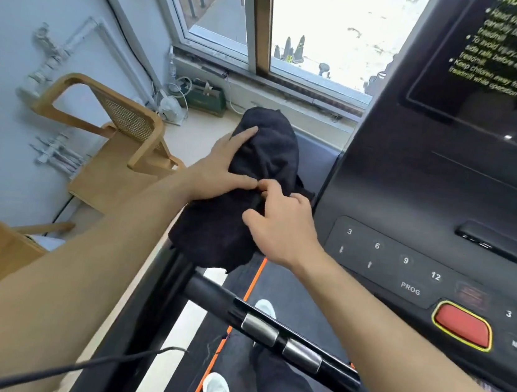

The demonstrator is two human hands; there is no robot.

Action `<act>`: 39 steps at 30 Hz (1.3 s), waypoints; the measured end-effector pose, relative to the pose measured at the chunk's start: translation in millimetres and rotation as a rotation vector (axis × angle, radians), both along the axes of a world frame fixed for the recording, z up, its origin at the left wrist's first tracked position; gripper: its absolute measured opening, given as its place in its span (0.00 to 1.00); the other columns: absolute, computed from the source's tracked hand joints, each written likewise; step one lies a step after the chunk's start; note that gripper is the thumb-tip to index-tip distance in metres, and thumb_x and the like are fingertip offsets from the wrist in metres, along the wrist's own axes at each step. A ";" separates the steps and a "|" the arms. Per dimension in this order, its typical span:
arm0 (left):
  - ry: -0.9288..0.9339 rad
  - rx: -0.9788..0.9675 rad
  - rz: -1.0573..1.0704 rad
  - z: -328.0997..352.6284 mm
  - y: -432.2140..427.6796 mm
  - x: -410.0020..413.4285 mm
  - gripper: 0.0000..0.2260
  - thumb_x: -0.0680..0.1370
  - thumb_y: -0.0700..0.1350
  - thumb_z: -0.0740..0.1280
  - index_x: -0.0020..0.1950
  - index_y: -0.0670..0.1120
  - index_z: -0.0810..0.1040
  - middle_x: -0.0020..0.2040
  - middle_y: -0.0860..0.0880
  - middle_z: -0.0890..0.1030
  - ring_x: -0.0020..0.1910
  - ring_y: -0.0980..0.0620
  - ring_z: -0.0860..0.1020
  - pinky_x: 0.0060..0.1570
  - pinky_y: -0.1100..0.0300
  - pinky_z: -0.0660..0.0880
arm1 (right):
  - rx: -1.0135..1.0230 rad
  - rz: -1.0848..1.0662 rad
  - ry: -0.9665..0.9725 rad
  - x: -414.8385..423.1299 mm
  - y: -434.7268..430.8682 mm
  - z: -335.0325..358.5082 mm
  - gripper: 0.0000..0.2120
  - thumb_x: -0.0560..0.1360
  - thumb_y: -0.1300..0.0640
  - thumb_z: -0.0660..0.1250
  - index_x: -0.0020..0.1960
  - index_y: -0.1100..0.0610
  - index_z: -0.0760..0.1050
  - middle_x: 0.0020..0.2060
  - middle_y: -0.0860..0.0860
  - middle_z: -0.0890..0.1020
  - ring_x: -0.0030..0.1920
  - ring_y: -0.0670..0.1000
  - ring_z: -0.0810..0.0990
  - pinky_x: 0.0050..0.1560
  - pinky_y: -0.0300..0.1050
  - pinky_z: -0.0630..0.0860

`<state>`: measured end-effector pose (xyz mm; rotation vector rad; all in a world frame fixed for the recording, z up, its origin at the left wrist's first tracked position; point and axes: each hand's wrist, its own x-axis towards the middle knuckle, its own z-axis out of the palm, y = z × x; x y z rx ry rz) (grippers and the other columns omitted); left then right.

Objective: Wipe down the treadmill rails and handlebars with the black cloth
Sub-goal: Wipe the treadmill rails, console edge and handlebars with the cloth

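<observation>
Cloth (269,151) lies bunched over the top of the left rail (176,273) beside the console (445,202), left hand (221,168) flat and pressing its side, right hand (283,225) pinching a fold, so best gather it snug round the rail, then drag firmly downward.

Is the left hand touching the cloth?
Touching. The head view shows the left hand lying flat, fingers straight, against the side of the cloth.

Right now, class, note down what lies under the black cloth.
Only a black bar shows, emerging below the black cloth; the part beneath is hidden. The left hand presses on top; the right hand pinches it.
</observation>
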<state>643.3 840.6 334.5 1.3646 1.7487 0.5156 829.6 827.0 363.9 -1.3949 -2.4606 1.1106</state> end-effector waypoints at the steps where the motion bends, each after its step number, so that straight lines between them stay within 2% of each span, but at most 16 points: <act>1: 0.033 -0.002 0.015 -0.6 0.5 4.0 0.43 0.73 0.50 0.74 0.80 0.61 0.52 0.80 0.47 0.54 0.78 0.49 0.56 0.73 0.57 0.55 | 0.057 0.038 -0.050 1.0 -0.7 -2.6 0.24 0.74 0.49 0.57 0.68 0.57 0.66 0.37 0.47 0.82 0.47 0.53 0.78 0.72 0.50 0.56; 3: 0.162 0.000 0.020 -1.3 1.2 14.2 0.43 0.69 0.56 0.70 0.80 0.62 0.50 0.81 0.46 0.49 0.78 0.44 0.54 0.75 0.53 0.54 | 0.207 0.175 -0.194 10.4 6.1 -2.9 0.25 0.72 0.46 0.54 0.65 0.57 0.67 0.32 0.47 0.80 0.44 0.53 0.80 0.71 0.55 0.55; 7: 0.632 0.059 -0.120 -6.1 -6.6 35.1 0.43 0.72 0.61 0.66 0.81 0.59 0.44 0.80 0.38 0.38 0.79 0.36 0.47 0.76 0.42 0.53 | 0.406 0.420 -0.425 30.2 25.7 12.7 0.20 0.71 0.45 0.52 0.49 0.58 0.73 0.28 0.52 0.79 0.36 0.56 0.80 0.72 0.59 0.55; 10: 0.644 0.100 -0.090 -6.8 -13.7 37.0 0.43 0.73 0.64 0.66 0.81 0.60 0.45 0.81 0.39 0.39 0.80 0.38 0.48 0.77 0.43 0.54 | 0.470 0.478 -0.451 27.0 17.6 12.6 0.18 0.70 0.46 0.54 0.44 0.60 0.72 0.27 0.53 0.79 0.33 0.57 0.79 0.75 0.60 0.54; 12: 0.497 0.055 -0.039 -5.8 -15.6 30.2 0.42 0.74 0.59 0.68 0.81 0.63 0.46 0.82 0.43 0.42 0.80 0.40 0.50 0.77 0.46 0.55 | 0.346 0.431 -0.387 23.5 9.7 6.8 0.24 0.71 0.46 0.53 0.57 0.62 0.72 0.33 0.51 0.81 0.41 0.56 0.82 0.77 0.56 0.50; 15: 0.341 0.039 0.027 -6.9 -15.2 21.4 0.42 0.74 0.57 0.69 0.79 0.66 0.45 0.82 0.47 0.46 0.79 0.40 0.55 0.75 0.44 0.59 | 0.266 0.426 -0.328 19.8 5.5 2.7 0.35 0.76 0.44 0.53 0.74 0.67 0.59 0.51 0.53 0.83 0.60 0.53 0.79 0.78 0.54 0.42; 17: 0.371 0.063 0.019 -8.6 -6.0 21.5 0.41 0.75 0.58 0.67 0.80 0.65 0.44 0.82 0.46 0.47 0.78 0.39 0.55 0.74 0.42 0.60 | 0.309 0.450 -0.363 21.4 9.2 -2.5 0.39 0.78 0.40 0.52 0.78 0.66 0.53 0.69 0.55 0.75 0.73 0.50 0.67 0.78 0.56 0.37; 19: 0.499 0.079 -0.011 -9.9 7.2 28.8 0.39 0.77 0.60 0.65 0.81 0.62 0.44 0.82 0.43 0.46 0.78 0.38 0.54 0.74 0.41 0.59 | 0.379 0.416 -0.420 23.6 14.7 -7.3 0.41 0.77 0.36 0.50 0.78 0.66 0.55 0.73 0.56 0.71 0.76 0.52 0.63 0.77 0.58 0.38; 21: 0.702 0.110 -0.066 -11.3 18.4 41.4 0.37 0.78 0.62 0.62 0.81 0.60 0.45 0.81 0.39 0.43 0.78 0.36 0.52 0.75 0.41 0.57 | 0.431 0.355 -0.541 21.5 14.5 -3.6 0.41 0.77 0.35 0.51 0.74 0.68 0.64 0.65 0.61 0.78 0.68 0.57 0.73 0.78 0.60 0.42; 23: 0.827 0.150 -0.126 -11.9 19.1 51.1 0.38 0.78 0.62 0.62 0.82 0.58 0.45 0.81 0.37 0.42 0.79 0.34 0.47 0.75 0.40 0.54 | 0.493 0.368 -0.659 13.3 1.3 2.6 0.37 0.77 0.38 0.55 0.63 0.71 0.75 0.48 0.64 0.82 0.51 0.61 0.79 0.77 0.62 0.47; 25: 0.825 0.193 -0.228 -14.6 9.1 49.1 0.37 0.78 0.59 0.62 0.82 0.57 0.46 0.82 0.40 0.41 0.80 0.36 0.43 0.76 0.40 0.50 | 0.574 0.342 -0.574 11.0 -7.7 1.6 0.26 0.74 0.42 0.61 0.47 0.67 0.81 0.33 0.59 0.79 0.36 0.59 0.78 0.75 0.63 0.56; 27: 0.778 0.240 -0.312 -15.1 -8.0 36.0 0.34 0.78 0.59 0.58 0.82 0.56 0.48 0.83 0.45 0.42 0.81 0.41 0.41 0.77 0.41 0.49 | 0.576 0.242 -0.399 17.1 -6.9 0.2 0.16 0.72 0.47 0.63 0.40 0.60 0.78 0.29 0.54 0.78 0.32 0.58 0.78 0.73 0.63 0.60; 29: 0.759 0.253 -0.331 -15.9 -23.6 25.1 0.32 0.79 0.60 0.52 0.82 0.53 0.51 0.83 0.48 0.45 0.81 0.44 0.44 0.77 0.43 0.51 | 0.570 0.131 -0.379 24.3 -9.8 0.8 0.14 0.73 0.50 0.61 0.46 0.60 0.78 0.36 0.55 0.80 0.40 0.60 0.79 0.75 0.64 0.55; 31: 0.785 0.250 -0.284 -17.0 -24.6 27.2 0.32 0.80 0.60 0.50 0.82 0.50 0.53 0.83 0.48 0.47 0.81 0.44 0.46 0.77 0.44 0.52 | 0.495 0.059 -0.508 26.3 -16.2 2.4 0.29 0.74 0.45 0.59 0.64 0.66 0.73 0.58 0.64 0.79 0.60 0.64 0.76 0.77 0.64 0.47; 33: 0.845 0.256 -0.254 -18.0 -9.5 39.2 0.32 0.80 0.60 0.48 0.82 0.49 0.52 0.83 0.47 0.50 0.81 0.44 0.48 0.76 0.44 0.51 | 0.473 0.010 -0.559 25.1 -16.0 -1.6 0.39 0.76 0.41 0.56 0.73 0.71 0.63 0.71 0.69 0.68 0.73 0.65 0.65 0.77 0.62 0.43; 39: 0.885 0.249 -0.346 -8.9 76.1 58.7 0.30 0.80 0.58 0.41 0.79 0.52 0.61 0.79 0.49 0.64 0.79 0.48 0.58 0.76 0.43 0.54 | 0.613 -0.038 -0.712 -0.6 47.8 -8.1 0.35 0.79 0.47 0.51 0.75 0.73 0.56 0.73 0.70 0.64 0.75 0.66 0.60 0.77 0.62 0.37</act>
